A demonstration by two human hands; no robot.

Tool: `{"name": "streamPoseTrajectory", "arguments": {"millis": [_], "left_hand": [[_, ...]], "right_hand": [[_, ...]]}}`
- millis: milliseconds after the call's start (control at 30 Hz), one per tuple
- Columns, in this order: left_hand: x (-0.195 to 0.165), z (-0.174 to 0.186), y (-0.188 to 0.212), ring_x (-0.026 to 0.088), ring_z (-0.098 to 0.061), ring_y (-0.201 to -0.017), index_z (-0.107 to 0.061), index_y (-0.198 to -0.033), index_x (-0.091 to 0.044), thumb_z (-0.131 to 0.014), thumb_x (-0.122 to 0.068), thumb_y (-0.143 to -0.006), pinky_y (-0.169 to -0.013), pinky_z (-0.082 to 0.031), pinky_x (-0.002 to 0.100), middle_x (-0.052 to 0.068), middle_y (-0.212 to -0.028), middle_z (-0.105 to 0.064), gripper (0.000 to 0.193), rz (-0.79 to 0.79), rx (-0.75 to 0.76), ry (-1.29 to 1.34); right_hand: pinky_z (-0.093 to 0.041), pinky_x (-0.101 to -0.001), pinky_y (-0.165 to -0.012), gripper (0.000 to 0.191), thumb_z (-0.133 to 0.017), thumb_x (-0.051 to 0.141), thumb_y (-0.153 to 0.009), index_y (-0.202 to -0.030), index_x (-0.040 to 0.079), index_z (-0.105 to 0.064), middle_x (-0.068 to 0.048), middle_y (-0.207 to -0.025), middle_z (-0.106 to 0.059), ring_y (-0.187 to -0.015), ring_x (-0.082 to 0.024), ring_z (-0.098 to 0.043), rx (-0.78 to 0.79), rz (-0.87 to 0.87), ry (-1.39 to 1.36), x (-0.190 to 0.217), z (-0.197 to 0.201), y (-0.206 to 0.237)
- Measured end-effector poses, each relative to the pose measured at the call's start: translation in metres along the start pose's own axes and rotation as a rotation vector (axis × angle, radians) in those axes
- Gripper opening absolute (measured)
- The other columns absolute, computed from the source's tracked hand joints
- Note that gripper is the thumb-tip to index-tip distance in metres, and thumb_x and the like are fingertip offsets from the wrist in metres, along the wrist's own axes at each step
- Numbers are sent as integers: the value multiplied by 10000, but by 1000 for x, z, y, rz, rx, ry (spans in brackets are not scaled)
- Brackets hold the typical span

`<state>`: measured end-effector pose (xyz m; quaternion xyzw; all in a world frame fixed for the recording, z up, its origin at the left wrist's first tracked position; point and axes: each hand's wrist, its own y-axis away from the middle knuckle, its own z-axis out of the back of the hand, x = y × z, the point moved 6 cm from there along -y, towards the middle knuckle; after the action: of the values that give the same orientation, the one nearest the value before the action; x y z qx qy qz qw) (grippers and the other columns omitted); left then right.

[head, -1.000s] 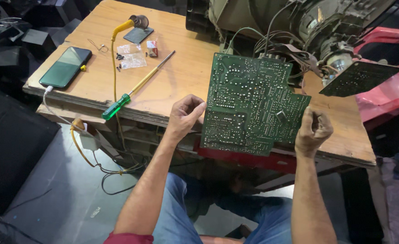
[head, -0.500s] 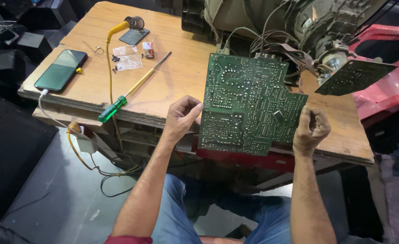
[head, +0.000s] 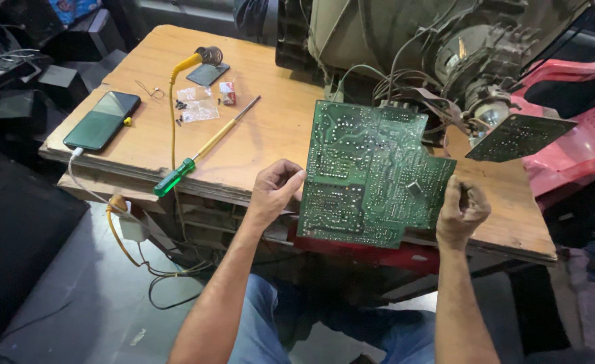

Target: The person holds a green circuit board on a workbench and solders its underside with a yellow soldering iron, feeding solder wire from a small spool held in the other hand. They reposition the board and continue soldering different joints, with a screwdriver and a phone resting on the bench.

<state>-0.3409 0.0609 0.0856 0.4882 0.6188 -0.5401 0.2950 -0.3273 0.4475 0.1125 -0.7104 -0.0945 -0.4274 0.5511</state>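
Note:
A large green circuit board (head: pixel 368 175) is held up, solder side toward me, over the front edge of a wooden table (head: pixel 270 128). My left hand (head: pixel 274 192) grips its left edge. My right hand (head: pixel 460 212) pinches its right edge. Wires run from the top of the board to the back of an old tube television (head: pixel 439 47) standing behind it. A smaller green board (head: pixel 518 137) hangs on the tube's neck to the right.
A long screwdriver with a green handle (head: pixel 200 149) lies on the table left of my hands. Further left are a dark phone (head: pixel 102 120) on a cable, a yellow-handled soldering iron (head: pixel 190 64), small plastic bags of parts (head: pixel 196 104). Red plastic chair (head: pixel 580 128) at right.
The view has shifted slightly; both hands keep their grip on the big board, which stays in about the same place over the table edge.

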Motion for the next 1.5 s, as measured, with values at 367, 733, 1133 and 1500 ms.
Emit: {"name": "streamPoseTrajectory", "arguments": {"millis": [367, 733, 1133, 1500], "left_hand": [[-36, 30, -9, -5, -491, -684, -669, -940, -16, -690, -103, -1001, -581, -383, 198, -79, -768, -568, 109, -149, -169, -177], [-169, 149, -109, 365, -657, -1026, -665, -1112, -84, -784, -453, -859, -830, -515, 494, 165, -1078, -697, 463, -289, -800, -1465], [-126, 188, -125, 107, -716, -728, -686, -1252, 23, -574, -180, -1081, -660, -533, 278, 93, -858, -767, 289, -171, -610, -851], [-199, 105, -25, 142, -733, -775, -642, -1382, 71, -591, -61, -1132, -624, -536, 295, 157, -1028, -779, 287, -529, -566, -1008]], "right_hand": [[-386, -261, -622, 266, -688, 130, -1130, -928, -41, -667, -31, -742, -592, -652, -96, -505, 9, 128, 281, -20, 2, 9], [-418, -205, -659, 241, -646, 84, -1154, -945, -33, -672, -17, -853, -653, -727, -70, -577, -8, 16, -24, -28, 4, 6], [-351, -234, -566, 189, -600, 98, -1132, -953, 45, -574, -6, -705, -523, -591, -73, -454, -190, -42, -98, 0, 23, 4], [-487, -233, -644, 84, -575, -12, -1025, -1076, 42, -614, -45, -883, -630, -681, -104, -570, 112, 191, -7, 123, -30, 60]]}}
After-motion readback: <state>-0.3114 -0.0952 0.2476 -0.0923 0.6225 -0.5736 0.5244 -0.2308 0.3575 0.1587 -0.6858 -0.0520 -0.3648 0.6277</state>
